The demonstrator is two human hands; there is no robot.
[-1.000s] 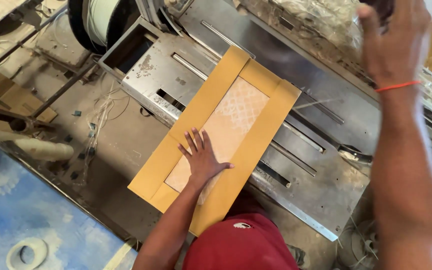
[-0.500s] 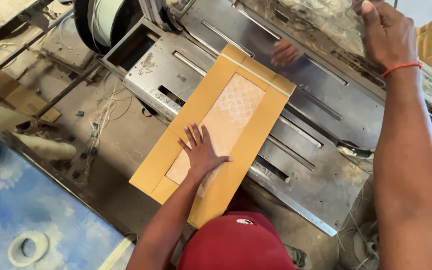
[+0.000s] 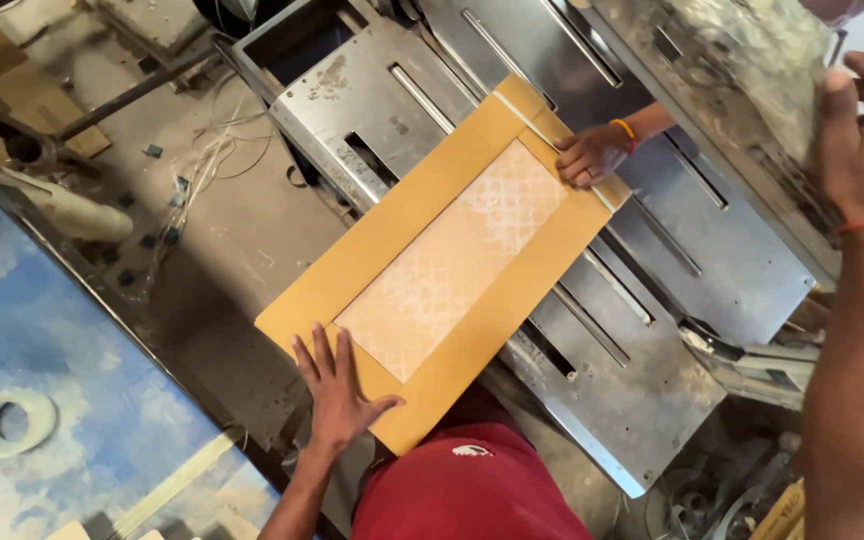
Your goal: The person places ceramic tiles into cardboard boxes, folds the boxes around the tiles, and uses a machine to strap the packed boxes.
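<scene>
A long flat package (image 3: 452, 260), wrapped in tan cardboard with a pale patterned tile showing in the middle, lies slantwise on the steel table of a strapping machine (image 3: 652, 300). My left hand (image 3: 337, 390) lies flat on its near corner with the fingers spread. My right hand (image 3: 862, 130), a red thread at its wrist, grips the edge of the machine's raised metal frame (image 3: 742, 90) at the upper right. Another person's hand (image 3: 592, 155), with an orange bangle, rests on the package's far end beside a thin pale strap (image 3: 552, 150) that crosses it.
A red cap (image 3: 472, 485) fills the bottom middle. Dusty floor with loose wires (image 3: 192, 170) and a pale pipe (image 3: 72, 205) lies to the left. A blue painted sheet (image 3: 52, 330) with a white tape roll (image 3: 7, 430) is at the lower left.
The package has slid farther onto the machine and a strap now crosses its far end. Another person's hand has come onto that end. My left hand has shifted from its middle to the near corner.
</scene>
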